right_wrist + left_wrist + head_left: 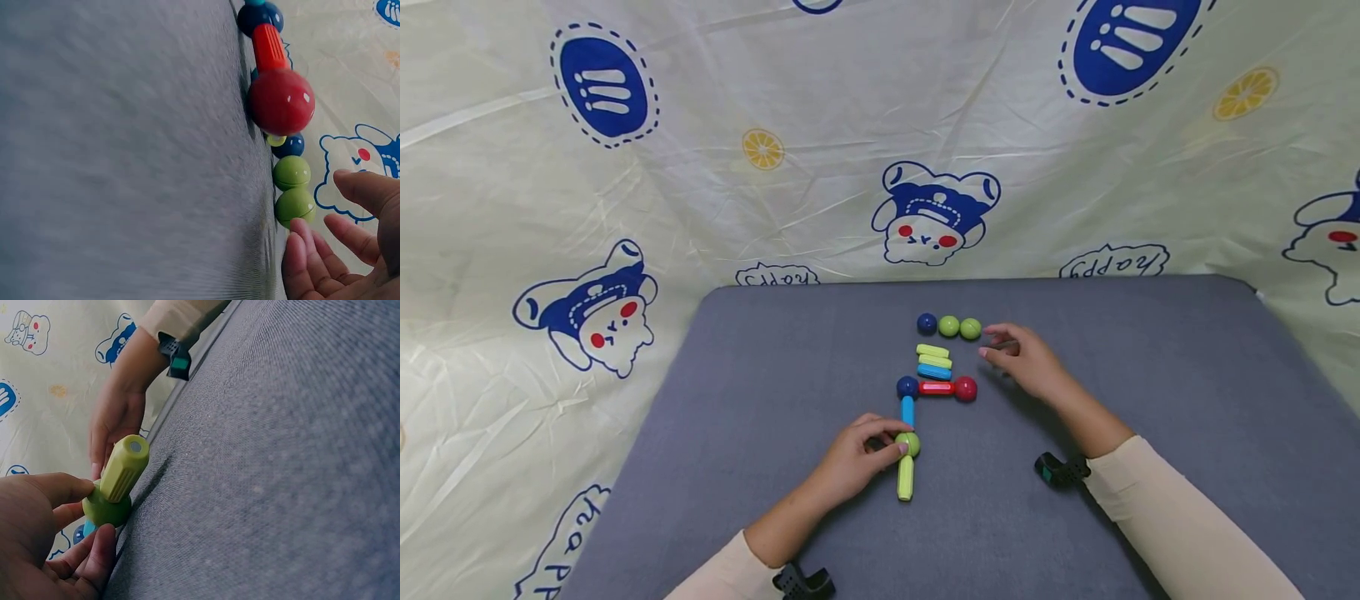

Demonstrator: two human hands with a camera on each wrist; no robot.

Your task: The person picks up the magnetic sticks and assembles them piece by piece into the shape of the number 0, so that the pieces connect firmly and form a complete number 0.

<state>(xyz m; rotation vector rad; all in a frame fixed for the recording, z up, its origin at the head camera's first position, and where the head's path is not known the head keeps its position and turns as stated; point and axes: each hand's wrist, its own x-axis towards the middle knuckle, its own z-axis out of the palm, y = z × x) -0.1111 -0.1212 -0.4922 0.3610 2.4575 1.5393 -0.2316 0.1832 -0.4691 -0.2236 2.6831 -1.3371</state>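
Observation:
My left hand [854,457] pinches a green ball [911,443] between thumb and fingers. A yellow-green rod [906,479] sticks out of that ball toward me, its silvery end showing in the left wrist view. On the far side a blue rod [907,412] joins it to a dark blue ball [907,387]. From there a red rod [937,388] runs right to a red ball [966,388]. My right hand [1032,364], fingers loosely bent and holding nothing, is just right of a loose green ball [295,207].
Beyond the joined pieces lie two yellow-green rods [934,357] and a blue rod [935,372]. Farther back, a dark blue ball [927,324] and another green ball [949,326] line up with the loose one. A printed cloth [835,208] hangs behind the grey table [775,367].

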